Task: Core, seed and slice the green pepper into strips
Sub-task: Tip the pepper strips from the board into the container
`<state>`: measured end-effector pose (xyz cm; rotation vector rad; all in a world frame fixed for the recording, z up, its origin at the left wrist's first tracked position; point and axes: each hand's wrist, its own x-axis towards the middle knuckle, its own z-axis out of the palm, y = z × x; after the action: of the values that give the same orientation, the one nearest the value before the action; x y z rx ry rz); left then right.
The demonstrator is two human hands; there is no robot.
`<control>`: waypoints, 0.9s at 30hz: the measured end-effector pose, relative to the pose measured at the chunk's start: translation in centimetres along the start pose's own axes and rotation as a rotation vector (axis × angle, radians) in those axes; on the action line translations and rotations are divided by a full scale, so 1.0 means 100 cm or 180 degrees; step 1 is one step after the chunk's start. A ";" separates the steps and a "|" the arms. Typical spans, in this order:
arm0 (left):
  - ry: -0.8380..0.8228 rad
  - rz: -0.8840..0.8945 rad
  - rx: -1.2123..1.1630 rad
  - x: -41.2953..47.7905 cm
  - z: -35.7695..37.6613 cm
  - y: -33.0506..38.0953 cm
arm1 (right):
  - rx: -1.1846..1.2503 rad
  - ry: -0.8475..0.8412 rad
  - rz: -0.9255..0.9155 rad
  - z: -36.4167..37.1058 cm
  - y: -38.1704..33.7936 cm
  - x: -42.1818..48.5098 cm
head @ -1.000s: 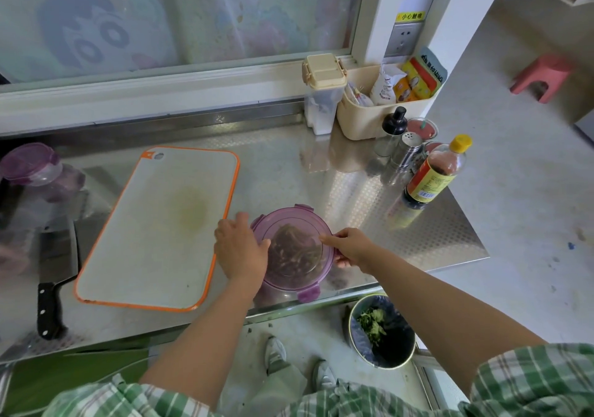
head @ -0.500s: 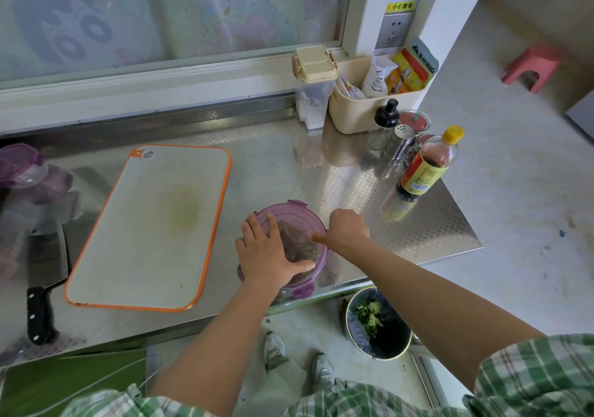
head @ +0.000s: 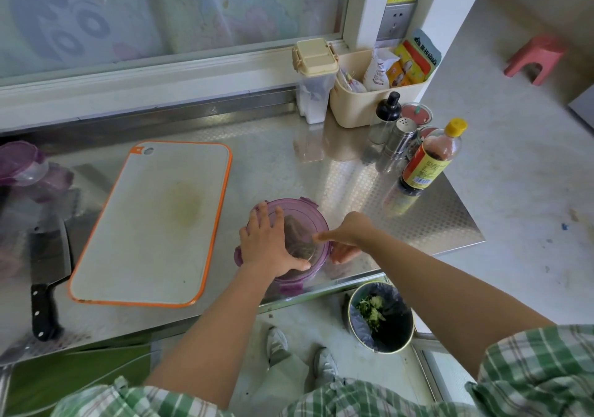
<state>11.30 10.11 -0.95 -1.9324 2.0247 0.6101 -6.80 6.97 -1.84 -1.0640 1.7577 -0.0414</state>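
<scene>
On the floor nearest the person, a round metal bin lined with a dark bag (head: pixel 352 323) holds green pepper scraps (head: pixel 373 312). At the front edge of the stainless steel counter (head: pixel 273 166) stands a round purple plastic container with a clip-on lid (head: pixel 302 220). A dark mass shows through the tinted lid. I cannot tell whether it is the sliced pepper, nor which way any strips run. The left hand (head: pixel 270 243) lies flat on the lid with its fingers spread and straight. The right hand (head: pixel 348 230) is at the container's right rim with its fingers bent down; I cannot tell whether it grips a clip. To the left, a bare white cutting board with an orange edge (head: pixel 154 223) runs lengthwise away from the person. Beside it lies a black-handled cleaver (head: pixel 48 256), handle toward the person. Further right stands a yellow-capped sauce bottle (head: pixel 429 159).
</scene>
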 end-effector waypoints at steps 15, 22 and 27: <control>-0.0310 -0.0032 -0.0082 0.003 0.001 -0.008 | -0.0768 0.0860 -0.0793 0.014 -0.028 0.006; -0.0301 0.0102 -0.0177 0.003 -0.001 -0.011 | -0.0380 0.0823 -0.0730 0.014 -0.020 0.009; -0.0099 -0.0013 -0.0358 0.006 -0.008 -0.001 | -0.0321 0.0972 -0.0636 0.011 -0.006 0.006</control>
<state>11.46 9.15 -0.53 -1.9760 2.0068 0.7634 -5.61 6.70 -2.58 -1.3612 1.9331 -0.2533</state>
